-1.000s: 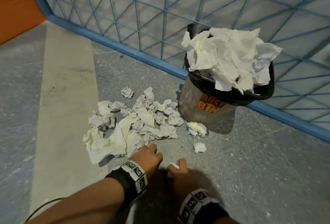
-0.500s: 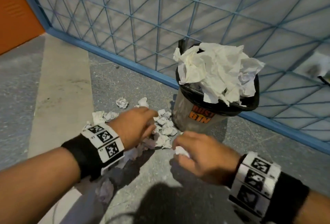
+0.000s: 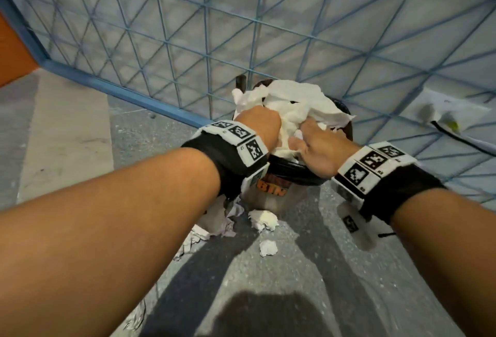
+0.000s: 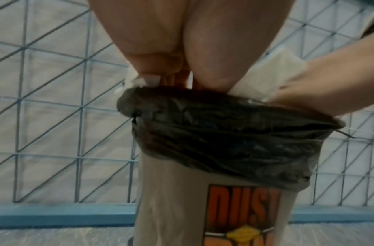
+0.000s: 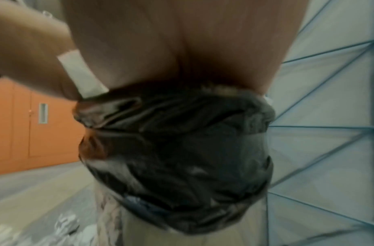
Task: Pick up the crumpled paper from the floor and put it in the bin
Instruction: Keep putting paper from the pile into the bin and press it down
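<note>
A grey bin [image 3: 271, 189] marked DUST BIN, lined with a black bag [image 3: 292, 173], stands against the fence, heaped with white crumpled paper [image 3: 295, 106]. Both hands are on top of that heap. My left hand [image 3: 260, 127] is curled, knuckles up, fingers dug into the paper. Beside it my right hand [image 3: 314, 146] pushes in, thumb against the paper. Both sets of fingertips are buried. In the left wrist view the left hand [image 4: 160, 66] reaches over the bag rim [image 4: 223, 133]. The right wrist view shows the right hand [image 5: 181, 50] above the bag [image 5: 181, 149].
Loose paper balls [image 3: 264, 220] [image 3: 268, 248] lie on the grey floor at the bin's foot, more to the left under my left arm. A blue mesh fence [image 3: 188, 41] runs close behind the bin. An orange wall [image 3: 13, 63] is far left. A cable [image 3: 461, 140] lies beyond the fence.
Both hands rose from the floor pile and moved forward onto the bin's heap, the right one carrying a small paper ball. My head has come closer to the bin.
</note>
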Tool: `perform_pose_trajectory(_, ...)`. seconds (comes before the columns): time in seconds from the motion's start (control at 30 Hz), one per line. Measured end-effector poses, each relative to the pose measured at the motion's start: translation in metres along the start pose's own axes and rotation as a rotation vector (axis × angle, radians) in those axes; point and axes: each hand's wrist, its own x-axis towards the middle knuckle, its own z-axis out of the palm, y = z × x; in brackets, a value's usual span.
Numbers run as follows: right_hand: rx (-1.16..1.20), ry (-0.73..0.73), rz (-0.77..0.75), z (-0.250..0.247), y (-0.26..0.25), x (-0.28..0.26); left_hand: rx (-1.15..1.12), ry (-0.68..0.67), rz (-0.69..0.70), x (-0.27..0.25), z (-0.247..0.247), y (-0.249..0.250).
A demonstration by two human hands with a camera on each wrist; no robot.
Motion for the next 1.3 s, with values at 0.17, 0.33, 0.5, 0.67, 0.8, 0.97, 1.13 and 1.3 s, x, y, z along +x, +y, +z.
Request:
perform_pose_trajectory(0.17,-0.07,-0.13,-0.028,-0.013,-0.003,0.0,0.033,-0.186,-0.013,0.013,-0.002,0.004)
perform_pose_trajectory(0.33,-0.092,0.032,-0.13,-0.056,-0.001,-0.015,0.099,-0.094,0.033,0.009,-0.027,0.005)
perform_pose_trajectory(0.5,-0.224,0.071,-0.144,-0.105,-0.002,-0.023,-0.055,0.092,0.071,-0.012,-0.069,-0.006)
perform_pose_trajectory(0.67,-0.142,0.312,-0.183,-0.12,-0.012,-0.036,-0.247,0.41,0.029,-0.043,-0.076,-0.027)
perform_pose_trajectory(0.8,0.157,0.484,-0.47,-0.087,-0.042,-0.082,-0.363,0.574,-0.12,-0.066,-0.04,-0.058)
perform_pose_trajectory(0.97,-0.007,-0.179,-0.524,0.036,-0.048,-0.1,-0.348,0.115,-0.274,-0.077,0.064,-0.088)
perform_pose_trajectory(1.13,-0.104,-0.478,-0.177,0.154,-0.023,-0.056,-0.099,-0.405,-0.118,-0.086,0.154,-0.066)
perform_pose_trajectory(1.3,-0.191,-0.54,-0.107,0.205,-0.025,-0.043,0.019,-0.519,-0.216,-0.094,0.203,-0.047)
